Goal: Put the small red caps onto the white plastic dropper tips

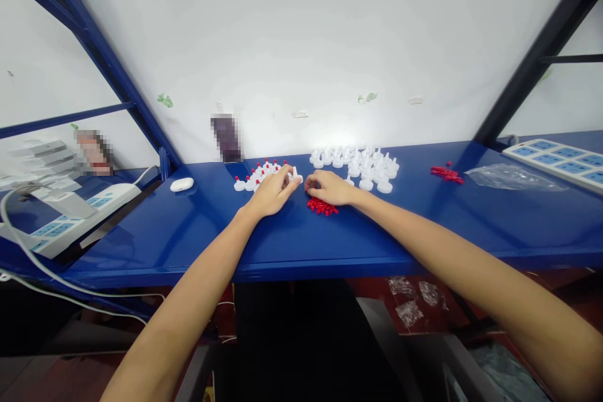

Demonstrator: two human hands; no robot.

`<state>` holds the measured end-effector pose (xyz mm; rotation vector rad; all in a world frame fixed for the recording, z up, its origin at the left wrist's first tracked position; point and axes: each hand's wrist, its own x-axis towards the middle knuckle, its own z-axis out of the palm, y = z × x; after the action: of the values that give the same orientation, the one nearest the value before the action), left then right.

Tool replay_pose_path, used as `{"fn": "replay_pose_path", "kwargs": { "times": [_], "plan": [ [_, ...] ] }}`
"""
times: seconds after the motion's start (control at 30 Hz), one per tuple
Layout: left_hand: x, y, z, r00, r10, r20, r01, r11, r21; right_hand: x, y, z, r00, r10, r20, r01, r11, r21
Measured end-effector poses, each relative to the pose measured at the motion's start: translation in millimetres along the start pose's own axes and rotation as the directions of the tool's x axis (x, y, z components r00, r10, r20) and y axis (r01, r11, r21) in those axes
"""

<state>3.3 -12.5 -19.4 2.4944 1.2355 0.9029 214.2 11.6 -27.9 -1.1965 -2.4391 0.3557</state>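
Note:
My left hand point(276, 191) is closed on a white nozzle cap point(296, 176), whose bare pointed tip sticks up past the fingers. Just right of it, my right hand point(330, 187) has its fingers bent together above a pile of small red tip caps point(323, 206); whatever is between the fingertips is too small to make out. Behind my left hand stand several white nozzle caps with red tips point(257, 176). Beyond my right hand is a larger group of white nozzle caps point(365, 163) without red tips. All of these rest on the blue table point(292, 245).
A white earbud case point(181, 184) lies at the left. A blurred phone point(227, 138) leans on the wall. More red tip caps point(447, 173) and a clear plastic bag point(509, 177) lie at the right. Power strips point(560, 160) sit at both sides, beside the shelf posts point(527, 56).

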Motion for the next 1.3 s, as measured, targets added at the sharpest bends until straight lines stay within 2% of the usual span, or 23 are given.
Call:
{"fn": "replay_pose_path", "kwargs": {
  "times": [0.2,0.4,0.63,0.73,0.83,1.07,1.3],
  "plan": [
    [0,-3,1.8,1.0,-0.011,0.008,0.011,1.0,0.003,1,2,2,1.0,-0.016,-0.015,0.016,1.0,0.003],
    [0,-3,2.0,1.0,-0.01,0.017,0.009,1.0,0.008,4,7,2,0.993,-0.043,-0.113,0.048,0.998,0.046],
    [-1,4,6.4,0.998,0.002,0.056,0.002,0.997,-0.077,6,1,-13,0.966,0.028,-0.257,0.064,0.938,0.34],
    [-1,6,7.7,0.997,0.012,0.072,-0.006,0.997,-0.075,4,-3,-16,0.95,0.009,-0.312,0.133,0.892,0.432],
    [-1,6,8.4,0.998,0.016,0.061,-0.012,0.998,-0.065,2,-5,-16,0.954,-0.051,-0.294,0.195,0.852,0.486],
    [-1,9,8.7,0.995,0.068,0.067,-0.064,0.996,-0.062,0,-6,-12,0.978,-0.058,-0.199,0.152,0.851,0.503],
    [-1,11,9.8,0.995,0.103,0.013,-0.102,0.992,-0.074,-3,-16,-14,0.969,-0.018,-0.246,0.156,0.817,0.555]
  ]
}}
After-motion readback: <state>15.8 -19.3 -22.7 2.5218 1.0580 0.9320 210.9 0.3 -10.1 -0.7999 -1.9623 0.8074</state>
